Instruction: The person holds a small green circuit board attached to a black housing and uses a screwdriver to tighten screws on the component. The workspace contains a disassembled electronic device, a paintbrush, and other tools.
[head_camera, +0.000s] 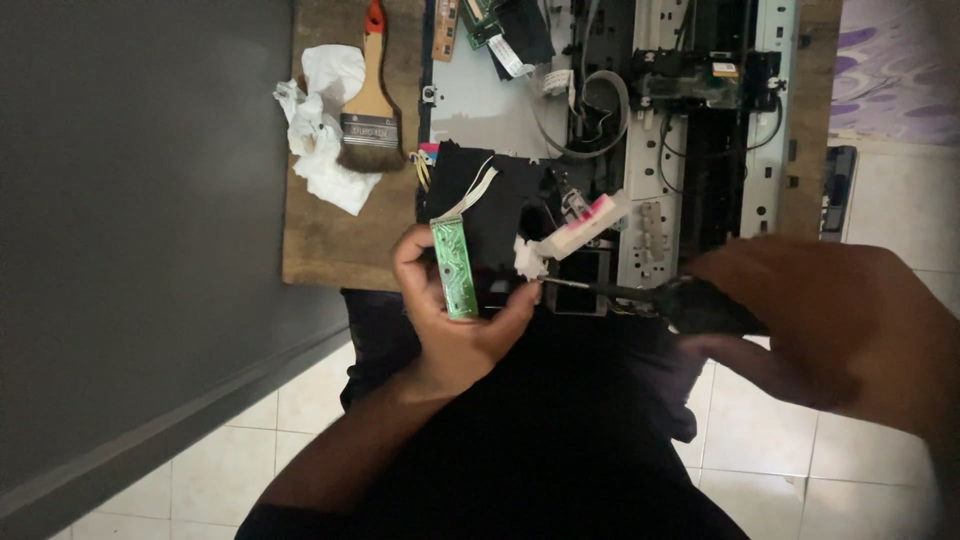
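Home repair spot suggested: white tiled floor (760, 470), small brown wooden counter (330, 230), opened grey metal printer chassis (650, 120), wood-handled paintbrush (370, 110).

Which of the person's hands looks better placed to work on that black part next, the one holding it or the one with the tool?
Probably the right hand: it grips a dark-handled screwdriver whose tip already points at the black part. The left hand is busy, steadying that part and its small green circuit board.

Dim scene, light falling from the upper right onto the tiles (880, 190) and the metal chassis (500, 100). Lower half sinks into shadow. Right hand (840, 320) looms close, soft and blurred; left hand (450, 320) sharper. Grain throughout, no glare.
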